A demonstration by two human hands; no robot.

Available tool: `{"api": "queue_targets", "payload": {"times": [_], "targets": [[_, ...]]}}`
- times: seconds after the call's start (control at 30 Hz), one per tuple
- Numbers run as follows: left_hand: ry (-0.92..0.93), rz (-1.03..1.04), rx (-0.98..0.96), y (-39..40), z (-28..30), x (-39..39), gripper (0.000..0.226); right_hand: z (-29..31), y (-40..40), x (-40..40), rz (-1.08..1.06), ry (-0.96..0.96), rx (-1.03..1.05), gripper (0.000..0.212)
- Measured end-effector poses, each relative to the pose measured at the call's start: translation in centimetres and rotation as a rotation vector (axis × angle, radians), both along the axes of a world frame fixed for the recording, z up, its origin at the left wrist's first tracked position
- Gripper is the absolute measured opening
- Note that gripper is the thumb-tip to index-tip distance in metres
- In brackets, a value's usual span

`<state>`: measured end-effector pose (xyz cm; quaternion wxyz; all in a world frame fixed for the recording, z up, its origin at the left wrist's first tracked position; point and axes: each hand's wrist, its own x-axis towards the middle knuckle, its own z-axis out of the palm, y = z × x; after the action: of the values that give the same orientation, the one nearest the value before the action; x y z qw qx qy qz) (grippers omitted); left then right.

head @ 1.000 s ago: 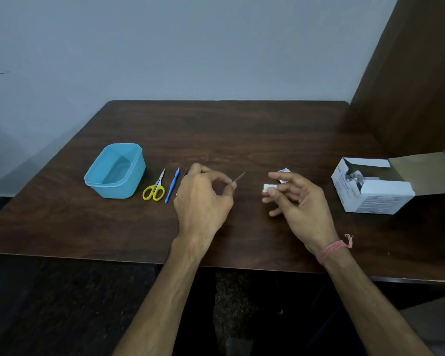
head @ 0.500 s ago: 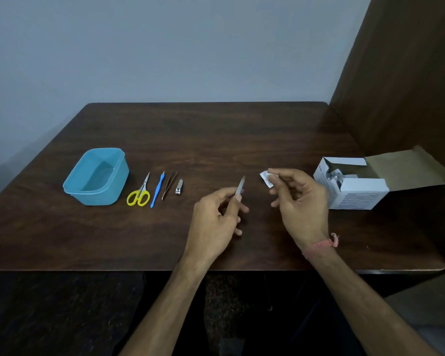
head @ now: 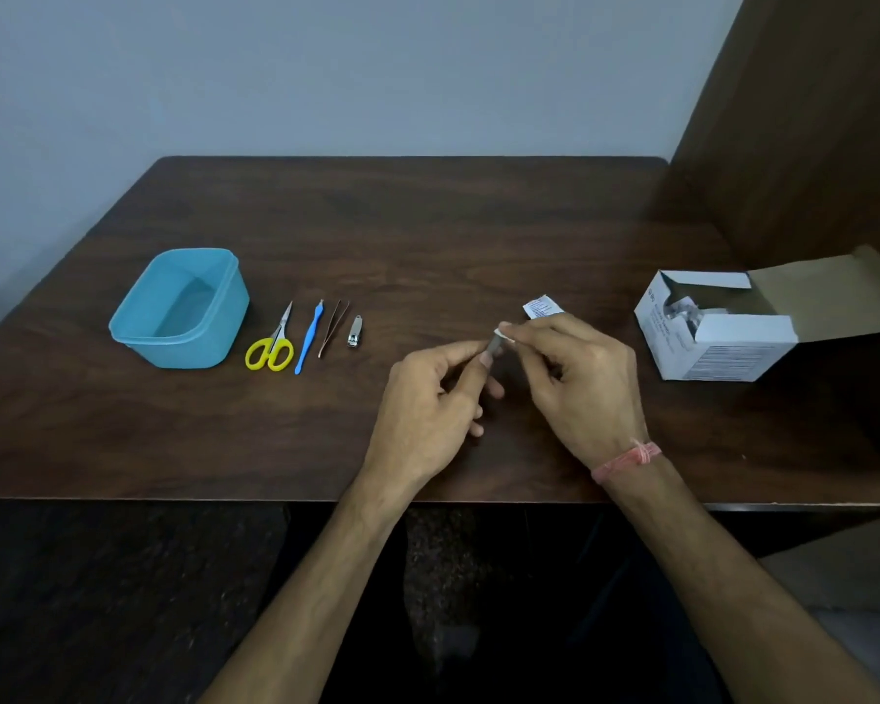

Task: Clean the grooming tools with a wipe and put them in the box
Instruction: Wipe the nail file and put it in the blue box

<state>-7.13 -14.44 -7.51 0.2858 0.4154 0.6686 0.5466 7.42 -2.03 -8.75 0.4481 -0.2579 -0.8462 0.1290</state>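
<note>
My left hand (head: pixel 428 403) pinches a thin metal nail file (head: pixel 493 344) above the middle of the table. My right hand (head: pixel 577 383) pinches a small white wipe (head: pixel 505 333) folded over the file's tip. To the left lie yellow-handled scissors (head: pixel 271 345), a blue cuticle tool (head: pixel 309 336), brown tweezers (head: pixel 333 321) and a small nail clipper (head: pixel 354 331) in a row. An empty light-blue plastic box (head: pixel 181 309) stands left of them.
A torn white wipe wrapper (head: pixel 542 307) lies just beyond my right hand. An open white carton of wipes (head: pixel 717 330) stands at the right, flap raised. A brown wooden panel (head: pixel 809 119) rises at the right. The dark table's front edge (head: pixel 174 497) runs below my wrists.
My left hand carried the file from beside the tool row to the centre. My right hand brought the wipe in and closed it over the file's tip.
</note>
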Motion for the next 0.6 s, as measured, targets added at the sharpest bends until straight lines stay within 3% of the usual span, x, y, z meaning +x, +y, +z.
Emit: {"api": "queue_targets", "payload": {"times": [0.6], "targets": [[-0.073,0.021,0.009,-0.04,0.25,0.05,0.027,-0.03,-0.08,0.04,-0.028,-0.079,0.058,0.021]]}}
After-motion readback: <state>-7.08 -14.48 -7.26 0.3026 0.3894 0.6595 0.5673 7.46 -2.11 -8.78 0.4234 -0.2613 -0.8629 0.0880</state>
